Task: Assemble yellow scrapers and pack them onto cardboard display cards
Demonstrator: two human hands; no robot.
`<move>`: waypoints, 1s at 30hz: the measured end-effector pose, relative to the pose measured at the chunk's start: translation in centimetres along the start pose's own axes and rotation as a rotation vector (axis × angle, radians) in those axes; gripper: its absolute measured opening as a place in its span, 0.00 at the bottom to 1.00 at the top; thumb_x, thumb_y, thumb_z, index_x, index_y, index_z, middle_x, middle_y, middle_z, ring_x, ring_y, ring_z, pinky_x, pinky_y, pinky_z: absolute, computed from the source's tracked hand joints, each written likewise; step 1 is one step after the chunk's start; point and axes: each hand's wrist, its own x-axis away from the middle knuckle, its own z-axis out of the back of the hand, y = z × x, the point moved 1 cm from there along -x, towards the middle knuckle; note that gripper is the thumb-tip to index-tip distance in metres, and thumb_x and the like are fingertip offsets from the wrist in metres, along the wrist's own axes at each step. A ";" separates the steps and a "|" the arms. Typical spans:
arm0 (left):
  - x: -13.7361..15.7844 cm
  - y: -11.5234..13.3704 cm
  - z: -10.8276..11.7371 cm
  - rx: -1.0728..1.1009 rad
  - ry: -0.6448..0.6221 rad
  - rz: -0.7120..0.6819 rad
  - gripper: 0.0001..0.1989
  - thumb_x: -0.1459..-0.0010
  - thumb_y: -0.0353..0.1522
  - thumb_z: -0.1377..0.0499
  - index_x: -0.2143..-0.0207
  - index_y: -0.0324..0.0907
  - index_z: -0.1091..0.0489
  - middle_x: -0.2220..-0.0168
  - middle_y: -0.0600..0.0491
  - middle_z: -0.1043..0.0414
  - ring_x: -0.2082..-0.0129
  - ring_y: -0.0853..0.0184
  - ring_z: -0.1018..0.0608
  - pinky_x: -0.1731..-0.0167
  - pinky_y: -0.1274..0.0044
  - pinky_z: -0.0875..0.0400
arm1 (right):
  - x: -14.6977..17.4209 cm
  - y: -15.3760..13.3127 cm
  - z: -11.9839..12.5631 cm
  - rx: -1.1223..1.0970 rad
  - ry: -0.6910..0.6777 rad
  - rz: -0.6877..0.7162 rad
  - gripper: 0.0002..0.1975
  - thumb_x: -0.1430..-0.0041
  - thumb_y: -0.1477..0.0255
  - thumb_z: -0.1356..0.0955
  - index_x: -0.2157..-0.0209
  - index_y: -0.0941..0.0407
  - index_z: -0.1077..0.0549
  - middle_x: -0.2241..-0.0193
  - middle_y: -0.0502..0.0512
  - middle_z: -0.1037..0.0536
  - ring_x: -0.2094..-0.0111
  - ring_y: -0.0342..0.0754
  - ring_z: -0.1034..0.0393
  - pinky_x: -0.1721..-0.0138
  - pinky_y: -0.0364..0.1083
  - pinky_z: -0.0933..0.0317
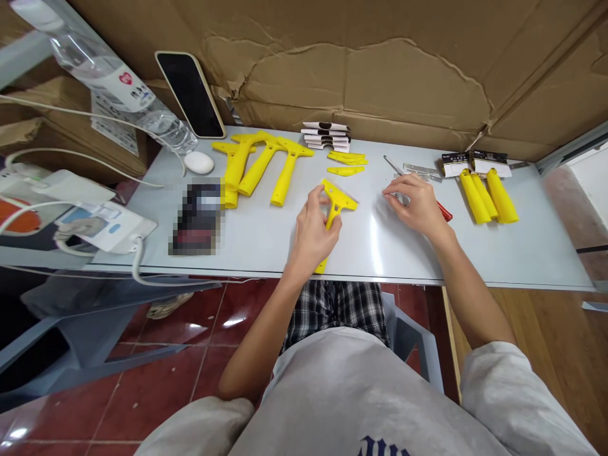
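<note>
My left hand (314,229) is closed around a yellow scraper handle (340,200), its wide head pointing away from me over the table. My right hand (412,201) is held in a pinch just right of that head; whatever sits between thumb and forefinger is too small to make out. Partly hidden under the right hand lies a tool with a red handle (445,212) and a thin metal shaft, apparently a screwdriver. Thin metal strips (422,170) rest behind that hand. Several flat yellow pieces (346,171) lie beyond the held scraper.
More yellow scraper handles (285,180) are piled at left, yellow grips with packaged heads (494,196) at right. Folded cards (327,136) stack at the back. A phone (192,95), water bottle (118,82), white mouse-like object (199,163) and power strip (107,225) with cables occupy the left. Cardboard (380,69) backs the table.
</note>
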 end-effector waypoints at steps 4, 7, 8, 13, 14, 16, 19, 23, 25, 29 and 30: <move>-0.6 0.4 -0.7 -0.101 0.042 -0.026 0.22 0.31 0.27 0.38 0.36 0.44 0.30 0.37 0.42 0.25 0.64 0.64 0.17 0.46 0.60 0.16 | 0.1 0.2 -0.1 0.056 -0.028 -0.029 0.23 0.23 0.60 0.37 0.46 0.53 0.14 0.41 0.59 0.21 0.38 0.49 0.30 0.29 0.55 0.38; -1.0 1.2 -1.3 -0.167 0.015 -0.033 0.15 0.29 0.28 0.38 0.42 0.44 0.26 0.40 0.42 0.25 0.60 0.60 0.16 0.44 0.58 0.17 | 0.4 0.3 0.0 0.135 -0.065 -0.051 0.22 0.22 0.59 0.37 0.46 0.52 0.13 0.39 0.59 0.22 0.34 0.53 0.32 0.30 0.58 0.40; -1.1 1.5 -1.3 -0.167 0.010 -0.033 0.14 0.29 0.29 0.37 0.42 0.44 0.26 0.40 0.42 0.25 0.61 0.60 0.17 0.45 0.58 0.17 | 0.5 0.4 0.0 0.157 -0.076 -0.057 0.22 0.22 0.59 0.37 0.46 0.52 0.13 0.38 0.58 0.22 0.33 0.54 0.33 0.30 0.59 0.41; -1.3 1.1 -0.2 -0.061 0.013 -0.065 0.09 0.27 0.34 0.37 0.47 0.44 0.24 0.47 0.47 0.19 0.67 0.66 0.20 0.50 0.65 0.16 | 1.0 0.7 0.1 0.226 -0.088 -0.059 0.23 0.21 0.60 0.38 0.46 0.52 0.13 0.37 0.60 0.23 0.32 0.56 0.35 0.31 0.60 0.42; -1.1 0.7 0.3 -0.053 0.010 -0.080 0.08 0.26 0.34 0.38 0.48 0.44 0.23 0.49 0.48 0.18 0.66 0.66 0.19 0.52 0.67 0.16 | 1.1 0.8 0.1 0.231 -0.087 -0.056 0.23 0.21 0.60 0.38 0.46 0.52 0.13 0.37 0.60 0.23 0.32 0.56 0.34 0.31 0.60 0.42; -0.6 -0.5 1.4 -0.092 0.026 -0.120 0.08 0.26 0.34 0.39 0.48 0.45 0.22 0.51 0.48 0.17 0.60 0.62 0.16 0.52 0.68 0.16 | 1.1 0.9 0.0 0.226 -0.090 -0.055 0.23 0.21 0.60 0.38 0.46 0.52 0.13 0.37 0.61 0.23 0.33 0.56 0.35 0.31 0.60 0.42; 0.7 -2.3 2.9 -0.219 0.037 -0.189 0.11 0.26 0.34 0.41 0.48 0.44 0.21 0.49 0.44 0.15 0.46 0.54 0.15 0.39 0.62 0.19 | 1.1 1.2 -0.2 0.210 -0.105 -0.065 0.22 0.22 0.60 0.38 0.47 0.52 0.13 0.38 0.60 0.22 0.33 0.55 0.35 0.31 0.60 0.42; 2.3 -3.4 3.6 -0.379 -0.106 -0.221 0.18 0.24 0.36 0.44 0.41 0.42 0.19 0.30 0.38 0.22 0.26 0.47 0.24 0.24 0.53 0.31 | 1.3 1.6 -0.6 0.213 -0.099 -0.067 0.21 0.22 0.61 0.37 0.47 0.52 0.13 0.39 0.60 0.22 0.34 0.55 0.34 0.32 0.59 0.42; 2.6 -3.1 3.5 -0.483 -0.209 -0.220 0.25 0.21 0.37 0.48 0.30 0.41 0.24 0.18 0.38 0.36 0.17 0.44 0.36 0.19 0.44 0.43 | 1.5 2.0 -1.0 0.204 -0.070 -0.056 0.21 0.22 0.61 0.36 0.48 0.53 0.12 0.40 0.61 0.22 0.36 0.54 0.34 0.32 0.58 0.42; 2.5 -2.4 3.1 -0.605 -0.337 -0.194 0.33 0.17 0.39 0.58 0.17 0.44 0.39 0.13 0.43 0.52 0.13 0.44 0.47 0.19 0.35 0.56 | 1.9 2.5 -1.7 0.170 -0.017 -0.026 0.20 0.23 0.63 0.36 0.50 0.54 0.12 0.42 0.61 0.21 0.38 0.53 0.33 0.34 0.57 0.43; 2.4 -2.3 3.1 -0.619 -0.348 -0.194 0.33 0.17 0.39 0.59 0.17 0.45 0.40 0.13 0.43 0.53 0.13 0.45 0.48 0.19 0.35 0.57 | 2.0 2.7 -1.8 0.171 -0.010 -0.017 0.21 0.23 0.63 0.36 0.50 0.54 0.12 0.43 0.61 0.21 0.39 0.53 0.33 0.34 0.57 0.43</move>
